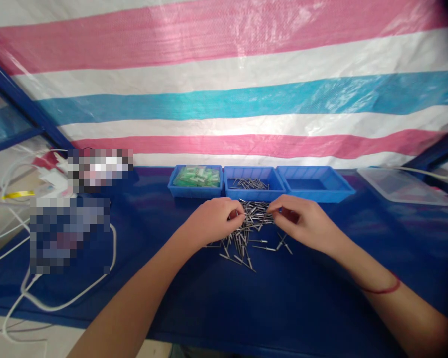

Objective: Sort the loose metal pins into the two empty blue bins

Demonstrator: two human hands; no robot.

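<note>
A loose pile of silver pop rivets (242, 238) lies on the blue tabletop, several of them scattered toward the front. At the pile's left side is my left hand (218, 219), thumb and forefinger curled into a pinch; whatever is between the tips is too small to make out. My right hand (306, 221) pinches at the pile's right edge, its fingertips touching or very close to the rivets there. What it holds, if anything, is not clear. Just behind the pile, the middle blue bin (229, 193) contains more rivets (250, 184).
The left blue bin (194, 193) holds green-and-white packets in clear plastic (197, 176). A third blue bin (321, 195) adjoins on the right, with a translucent lid (403, 188) beyond it. White cables (114, 248) loop around blurred-out items at left. A striped plastic sheet (224, 104) hangs behind.
</note>
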